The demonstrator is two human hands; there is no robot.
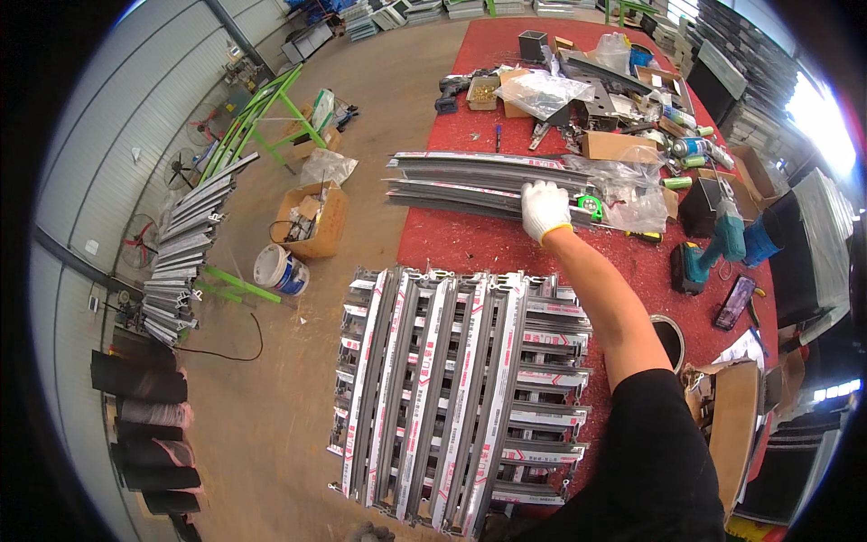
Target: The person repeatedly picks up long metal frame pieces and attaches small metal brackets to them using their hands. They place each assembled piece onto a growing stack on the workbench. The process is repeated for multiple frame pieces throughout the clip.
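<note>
My right hand (pixel 545 210), in a white knit glove, reaches across the red table. Its fingers are curled over the near bundle of long dark metal strips (pixel 461 198), towards their right end. Right beside the hand is a green tape measure (pixel 591 207). Another bundle of similar strips (pixel 479 163) lies just behind, parallel to the first. Closer to me, a crosswise stack of grey metal profiles (pixel 449 361) with white-and-red printed film rests at the table's left side. My left hand is out of view.
Right of the stack are a teal cordless drill (pixel 722 237), a phone (pixel 736 302) and an open cardboard box (pixel 731 425). Plastic bags (pixel 546 93), cans and boxes crowd the table's far end. On the floor at left stand a white bucket (pixel 281 269) and a cardboard box (pixel 312 221).
</note>
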